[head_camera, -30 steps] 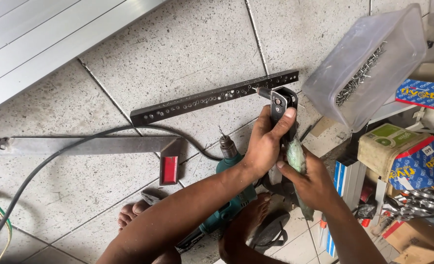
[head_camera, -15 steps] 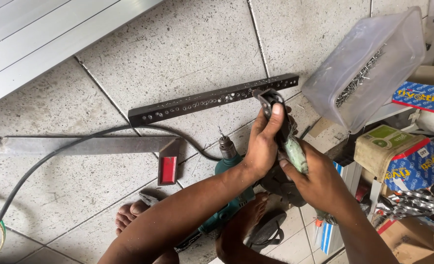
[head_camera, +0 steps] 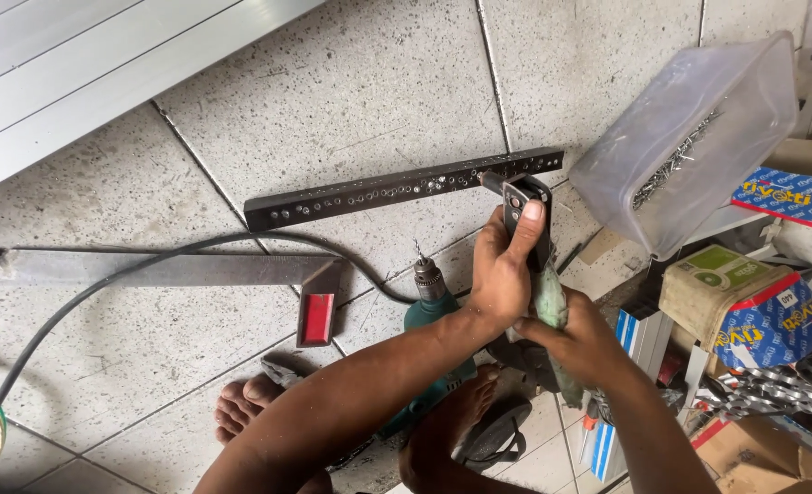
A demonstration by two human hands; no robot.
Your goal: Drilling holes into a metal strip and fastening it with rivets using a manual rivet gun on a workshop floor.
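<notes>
My left hand (head_camera: 502, 270) grips a small dark metal bracket (head_camera: 523, 203), thumb pressed on its face, holding it against the right end of a long black perforated bar (head_camera: 397, 187) lying on the tiled floor. My right hand (head_camera: 584, 343) is closed around a pale green tool handle (head_camera: 549, 311) that points up at the bracket; its tip is hidden behind my left hand. A green electric drill (head_camera: 429, 297) lies on the floor just under my left wrist, bit pointing away from me.
A clear plastic tub of nails (head_camera: 689, 137) leans at the right above several cardboard boxes (head_camera: 753, 302). A grey steel bar with a red end (head_camera: 319, 316) and a black cable (head_camera: 150, 274) cross the floor at left. My bare feet (head_camera: 251, 402) are below.
Both hands have stayed at the bracket on the bar's right end. The bracket has turned slightly and my left thumb has slid higher on it.
</notes>
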